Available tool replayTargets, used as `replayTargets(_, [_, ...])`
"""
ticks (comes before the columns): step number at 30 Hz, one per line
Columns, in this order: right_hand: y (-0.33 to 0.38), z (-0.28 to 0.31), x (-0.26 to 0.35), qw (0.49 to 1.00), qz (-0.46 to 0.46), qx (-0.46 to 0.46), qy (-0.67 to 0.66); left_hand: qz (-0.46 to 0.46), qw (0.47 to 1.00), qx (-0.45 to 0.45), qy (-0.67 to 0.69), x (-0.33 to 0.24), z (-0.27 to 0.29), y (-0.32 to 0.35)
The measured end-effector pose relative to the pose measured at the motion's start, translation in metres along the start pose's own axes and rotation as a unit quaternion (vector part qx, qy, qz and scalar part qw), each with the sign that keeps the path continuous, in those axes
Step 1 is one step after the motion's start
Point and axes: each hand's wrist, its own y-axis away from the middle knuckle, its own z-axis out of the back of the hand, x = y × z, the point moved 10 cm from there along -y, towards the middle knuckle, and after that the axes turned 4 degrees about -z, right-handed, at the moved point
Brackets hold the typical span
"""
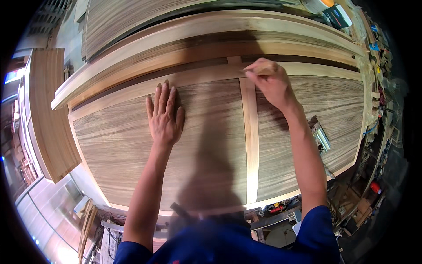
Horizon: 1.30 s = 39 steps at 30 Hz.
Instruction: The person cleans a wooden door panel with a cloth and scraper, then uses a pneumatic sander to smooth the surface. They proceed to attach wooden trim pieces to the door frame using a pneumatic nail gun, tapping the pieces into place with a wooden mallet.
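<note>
A wide wood-grain panel [110, 141] lies flat before me, bordered by pale wooden strips. My left hand [163, 118] rests palm down near its far edge, left of the middle, fingers stretched out and holding nothing. Above the joint where the pale crosswise strip [251, 149] meets the far pale rail [307, 69], my right hand [271, 82] is closed in a pinch. Something thin and small seems to be between its fingertips, but I cannot make out its kind. Beyond the rail, a long pale wooden beam [145, 53] runs across the work.
A metal tool [321, 137] lies on the panel beside my right forearm. Another wood-grain board [132, 15] lies at the far side, and a brown board [52, 114] stands at left. A dark box [337, 16] sits far right. Cluttered tools and offcuts line the right side.
</note>
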Motion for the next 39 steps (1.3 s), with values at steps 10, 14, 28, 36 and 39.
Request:
replayTargets(10, [-0.037,-0.053,0.021,0.985,0.047,0.151,0.075,0.013,1.000,0.015,-0.002,0.004,-0.003,-0.002])
replayTargets(14, [-0.041,-0.058,0.007,0.981,-0.013,0.188,0.036,0.009,1.000,0.011,-0.002,0.003,-0.002,-0.002])
replayTargets(28, [0.019,0.061,-0.029,0.946,-0.114,-0.162,-0.257,0.017,1.000,0.020,-0.017,0.008,-0.006,0.004])
replayTargets(36, [0.264,0.080,-0.026,0.875,-0.189,-0.366,-0.252,-0.036,0.998,-0.050,-0.034,0.016,-0.025,0.010])
replayTargets(39, [0.380,0.069,-0.002,0.839,-0.216,-0.432,-0.251,-0.064,0.994,-0.079,-0.034,0.014,-0.017,0.003])
